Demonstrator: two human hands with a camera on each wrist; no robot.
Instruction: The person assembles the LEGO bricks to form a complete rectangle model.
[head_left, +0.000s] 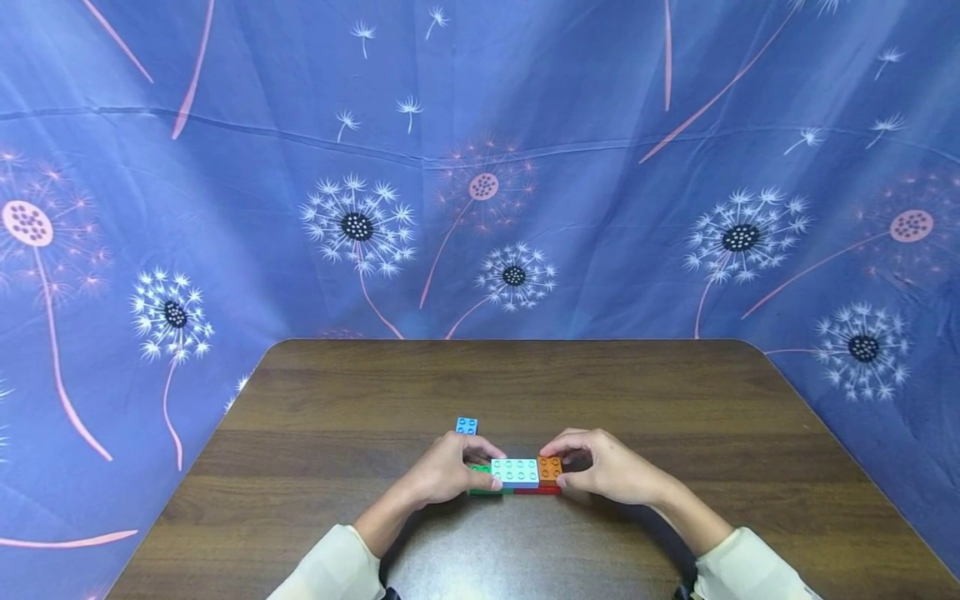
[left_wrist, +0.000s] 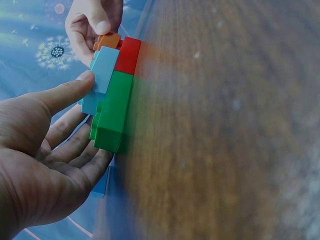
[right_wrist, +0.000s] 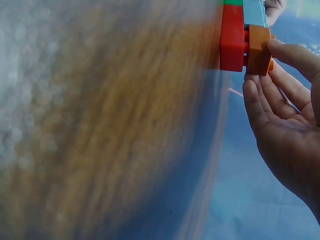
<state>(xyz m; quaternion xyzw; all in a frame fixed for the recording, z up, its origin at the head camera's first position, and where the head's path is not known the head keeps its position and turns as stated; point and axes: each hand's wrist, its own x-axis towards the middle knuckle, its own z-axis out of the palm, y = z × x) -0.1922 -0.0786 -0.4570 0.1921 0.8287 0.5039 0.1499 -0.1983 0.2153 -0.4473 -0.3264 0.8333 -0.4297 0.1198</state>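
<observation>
On the wooden table, a green brick (left_wrist: 116,110) and a red brick (left_wrist: 129,56) sit end to end in a bottom row. A light blue brick (head_left: 515,472) lies on top across both. My left hand (head_left: 441,472) pinches this light blue brick between thumb and fingers. At the right end, my right hand (head_left: 621,472) holds a small orange brick (right_wrist: 258,50) by its sides. The orange brick is over the red one, with a narrow gap showing the red studs in the right wrist view.
A small blue brick (head_left: 467,425) lies on the table just beyond my left hand. The brown table (head_left: 517,379) ends at the back against a blue curtain (head_left: 585,208) with a dandelion print.
</observation>
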